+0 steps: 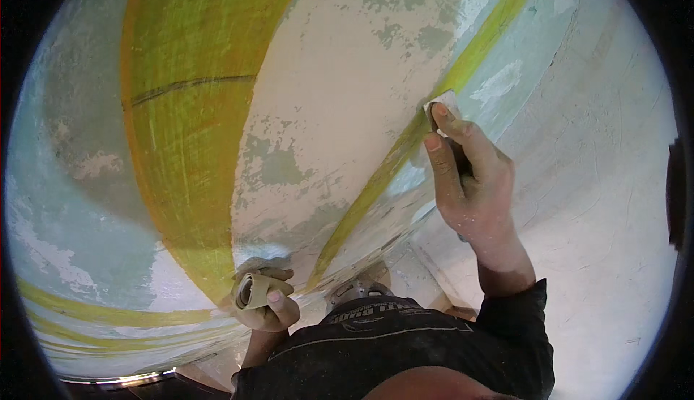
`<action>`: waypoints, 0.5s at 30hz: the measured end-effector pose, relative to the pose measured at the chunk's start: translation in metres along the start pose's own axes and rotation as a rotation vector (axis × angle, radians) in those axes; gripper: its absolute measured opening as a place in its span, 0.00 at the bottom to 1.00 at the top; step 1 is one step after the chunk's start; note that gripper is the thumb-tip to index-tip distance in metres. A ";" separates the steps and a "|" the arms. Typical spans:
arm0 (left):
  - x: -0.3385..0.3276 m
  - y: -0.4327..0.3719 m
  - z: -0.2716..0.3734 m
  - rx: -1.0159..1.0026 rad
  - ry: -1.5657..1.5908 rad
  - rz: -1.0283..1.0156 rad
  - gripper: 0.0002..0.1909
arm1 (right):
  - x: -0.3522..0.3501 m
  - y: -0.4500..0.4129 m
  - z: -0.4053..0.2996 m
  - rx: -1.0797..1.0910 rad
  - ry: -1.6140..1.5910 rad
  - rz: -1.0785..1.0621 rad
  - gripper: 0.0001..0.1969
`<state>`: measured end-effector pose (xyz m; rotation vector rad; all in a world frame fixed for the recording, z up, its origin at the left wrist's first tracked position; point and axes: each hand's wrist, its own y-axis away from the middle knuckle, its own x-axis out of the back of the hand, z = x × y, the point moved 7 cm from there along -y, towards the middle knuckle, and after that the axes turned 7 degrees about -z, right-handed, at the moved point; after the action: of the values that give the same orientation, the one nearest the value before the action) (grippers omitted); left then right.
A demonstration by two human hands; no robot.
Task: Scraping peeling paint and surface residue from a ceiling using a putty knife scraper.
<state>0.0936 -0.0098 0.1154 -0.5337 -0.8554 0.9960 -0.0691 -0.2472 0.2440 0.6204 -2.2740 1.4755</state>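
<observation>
My right hand (477, 172) pinches a small pale flat piece (449, 99) between thumb and fingers, its material unclear. That piece lies against the narrow yellow-green stripe (379, 172) on a curved, patchy pale-green and cream surface (336, 85). Low and to the left, my left hand (279, 310) grips a rolled beige strip (259, 291), perhaps tape or abrasive paper. The roll is close to the lower end of a broad yellow-green band (190, 129) with orange edges. A dark line (190, 83) crosses this band.
More thin yellow stripes (119, 318) curve along the lower left. A cracked, pale plain surface (585, 194) spreads on the right. My dark shirt (390, 346) fills the bottom, and a shiny metal edge (124, 379) runs at lower left.
</observation>
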 end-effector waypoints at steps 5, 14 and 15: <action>0.006 -0.003 0.005 0.054 0.006 0.052 0.35 | -0.001 -0.003 0.001 0.008 -0.022 0.040 0.14; 0.006 0.010 -0.009 0.192 0.126 0.065 0.36 | 0.007 -0.015 -0.015 0.070 0.040 0.043 0.12; 0.005 0.010 -0.011 0.211 0.138 0.065 0.36 | 0.008 -0.015 -0.016 0.060 0.060 0.062 0.12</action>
<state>0.0988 -0.0012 0.1034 -0.4460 -0.6046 1.0817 -0.0666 -0.2398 0.2661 0.5203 -2.2289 1.5750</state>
